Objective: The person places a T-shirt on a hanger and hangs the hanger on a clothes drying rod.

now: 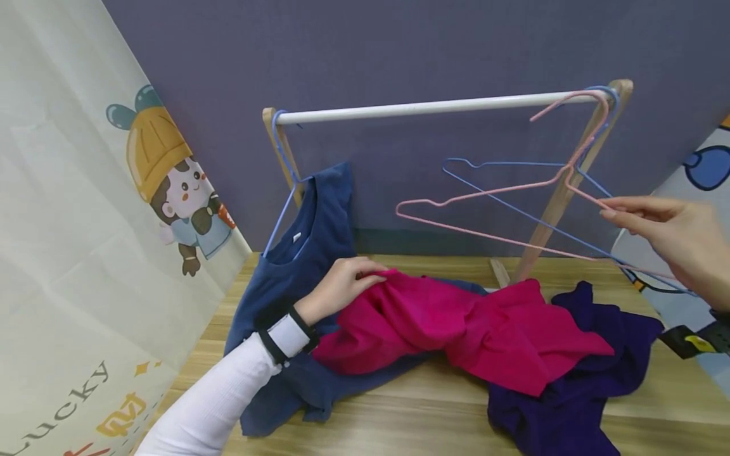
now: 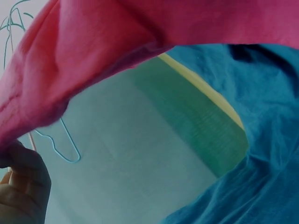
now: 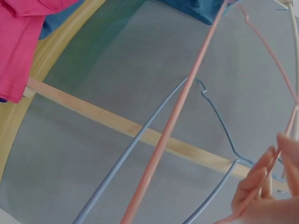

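My left hand [image 1: 348, 285] pinches the edge of a bright pink garment [image 1: 422, 310], lifting that end above the table while the rest lies bunched to the right. In the left wrist view the pink cloth [image 2: 107, 42] arches across the top, above the fingers. My right hand [image 1: 667, 234] pinches the sloping shoulder of a pink wire hanger [image 1: 490, 190]. Its hook overlaps the right end of the white rail [image 1: 433, 109]. Behind it is a blue hanger [image 1: 513, 209], which also shows bare in the right wrist view, beside the pink hanger [image 3: 161, 144].
A dark blue top [image 1: 285, 272] hangs on another blue hanger [image 1: 279, 221] at the rail's left end, its lower part spread on the wooden table [image 1: 399, 418]. A dark purple garment [image 1: 570, 405] lies crumpled at right. Wooden posts [image 1: 561, 190] support the rail.
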Available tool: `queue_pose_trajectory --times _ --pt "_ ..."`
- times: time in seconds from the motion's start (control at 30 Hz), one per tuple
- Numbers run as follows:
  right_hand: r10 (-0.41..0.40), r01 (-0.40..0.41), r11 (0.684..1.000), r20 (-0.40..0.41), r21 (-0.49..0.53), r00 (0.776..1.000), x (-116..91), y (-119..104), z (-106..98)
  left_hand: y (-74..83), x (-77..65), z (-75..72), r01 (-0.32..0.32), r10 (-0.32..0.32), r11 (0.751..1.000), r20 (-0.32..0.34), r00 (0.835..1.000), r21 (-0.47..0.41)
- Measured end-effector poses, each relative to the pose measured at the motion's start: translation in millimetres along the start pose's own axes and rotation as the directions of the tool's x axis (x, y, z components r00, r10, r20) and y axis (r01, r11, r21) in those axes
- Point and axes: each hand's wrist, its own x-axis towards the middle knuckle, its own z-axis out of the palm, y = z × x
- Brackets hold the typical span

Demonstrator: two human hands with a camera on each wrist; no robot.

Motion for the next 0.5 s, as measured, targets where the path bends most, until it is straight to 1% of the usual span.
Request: queue_pose_trajectory --times 0.1,0.3,0.5 --pt "-0.022 0.023 0.999 0.034 -0.047 0.999 -2.2 1.6 -0.1 -1.7 -0.9 -0.3 -0.021 0.021 1.0 -0.03 0.999 -0.005" --pt "-0.025 0.035 0.993 0.091 -0.109 0.996 -8.2 4.7 -1.3 -3.0 -2.4 -1.4 -0.03 0.03 0.999 -0.029 0.999 -0.026" --pt "-0.063 0.079 0.986 0.107 -0.147 0.992 -10.8 7.6 -4.7 -4.3 -4.3 -1.7 -0.032 0.03 0.999 -0.041 0.999 -0.04"
